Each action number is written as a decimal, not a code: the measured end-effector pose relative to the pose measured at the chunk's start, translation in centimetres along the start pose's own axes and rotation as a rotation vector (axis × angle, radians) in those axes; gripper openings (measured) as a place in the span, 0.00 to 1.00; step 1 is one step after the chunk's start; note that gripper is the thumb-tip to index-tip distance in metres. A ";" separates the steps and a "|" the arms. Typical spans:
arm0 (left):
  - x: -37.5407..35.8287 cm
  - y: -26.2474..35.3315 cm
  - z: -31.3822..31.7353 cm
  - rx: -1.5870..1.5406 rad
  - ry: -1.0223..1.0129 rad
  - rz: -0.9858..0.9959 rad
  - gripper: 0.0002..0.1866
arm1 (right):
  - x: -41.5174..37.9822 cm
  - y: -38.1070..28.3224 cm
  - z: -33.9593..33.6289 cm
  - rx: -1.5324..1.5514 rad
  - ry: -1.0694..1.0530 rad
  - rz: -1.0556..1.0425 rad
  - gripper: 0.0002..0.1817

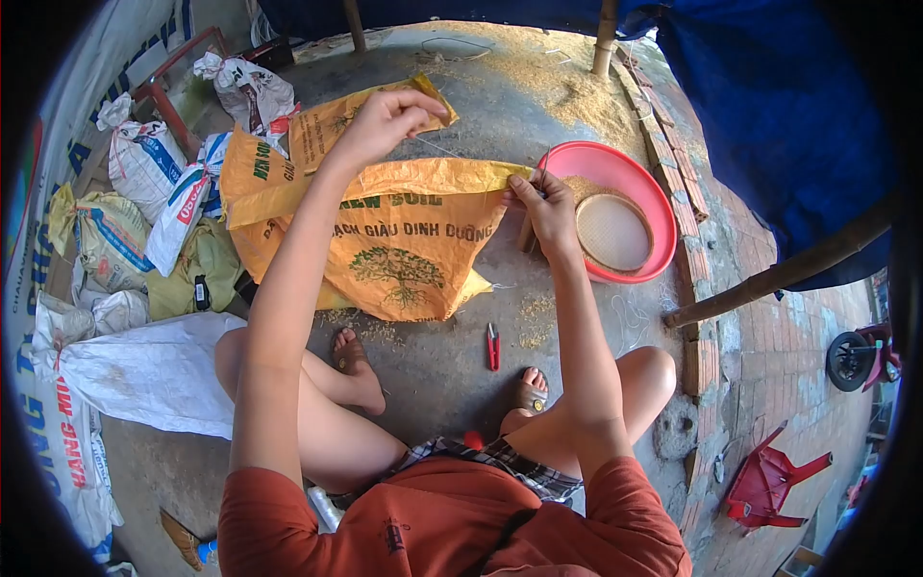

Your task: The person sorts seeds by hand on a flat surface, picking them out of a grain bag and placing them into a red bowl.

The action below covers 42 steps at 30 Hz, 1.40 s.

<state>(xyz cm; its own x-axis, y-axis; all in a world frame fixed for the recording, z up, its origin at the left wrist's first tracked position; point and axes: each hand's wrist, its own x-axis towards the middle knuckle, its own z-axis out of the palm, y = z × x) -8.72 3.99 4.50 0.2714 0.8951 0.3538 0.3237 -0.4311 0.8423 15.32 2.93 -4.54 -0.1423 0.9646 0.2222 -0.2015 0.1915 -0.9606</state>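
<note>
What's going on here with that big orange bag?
Someone is handling an orange printed bag. The right hand pinches one end of its yellow top edge. The left hand is raised, with a thin thread running from it toward the bag. Red snips lie untouched on the floor.

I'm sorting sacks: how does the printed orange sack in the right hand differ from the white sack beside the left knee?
The orange sack bears dark lettering and a tree picture; the white sack looks mostly plain. The orange sack's folded top edge is gripped by the right hand, while the white sack lies untouched by either hand. Both look creased.
</note>
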 end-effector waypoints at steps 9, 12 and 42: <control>0.4 -3.5 -2.3 1.279 0.859 -0.063 0.16 | -0.1 -0.1 -0.1 -0.021 0.016 0.009 0.06; 0.3 -1.7 -1.8 0.892 0.530 -0.029 0.21 | -0.1 -0.2 0.0 -0.036 0.021 0.001 0.06; 0.0 -0.5 1.5 0.547 -0.177 -0.050 0.13 | -3.8 -2.9 4.1 -0.660 -0.297 -0.034 0.22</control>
<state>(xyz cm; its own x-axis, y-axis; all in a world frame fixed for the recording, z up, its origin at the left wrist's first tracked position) -7.52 4.01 3.51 0.3763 0.9033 0.2059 0.7490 -0.4274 0.5063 12.51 -2.07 -1.89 -0.4221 0.8843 0.1993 0.4038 0.3803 -0.8320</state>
